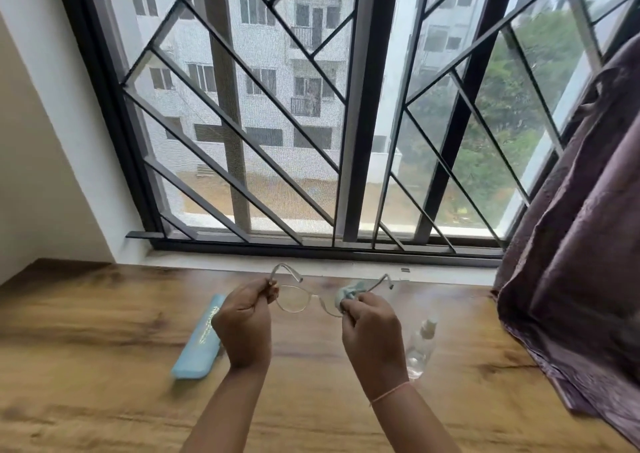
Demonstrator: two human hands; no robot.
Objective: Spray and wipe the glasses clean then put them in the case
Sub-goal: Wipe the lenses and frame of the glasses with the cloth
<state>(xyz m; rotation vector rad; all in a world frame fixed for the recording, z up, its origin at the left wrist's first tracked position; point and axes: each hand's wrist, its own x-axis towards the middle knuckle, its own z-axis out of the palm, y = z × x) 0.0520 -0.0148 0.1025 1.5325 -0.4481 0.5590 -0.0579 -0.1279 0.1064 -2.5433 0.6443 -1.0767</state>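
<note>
Clear-framed glasses [294,298] are held up above the wooden table [104,348], temples pointing away from me. My left hand [244,321] grips the frame's left end near the hinge. My right hand [372,335] pinches a small light-blue cloth [348,293] against the right lens, which the cloth mostly hides. A closed light-blue glasses case [201,340] lies on the table, left of my left hand. A clear spray bottle [420,345] lies on its side on the table just right of my right wrist.
A barred window [311,106] with a sill runs along the table's far edge. A purple curtain [581,245] hangs at the right and drapes onto the table's right end. A white wall stands at the left.
</note>
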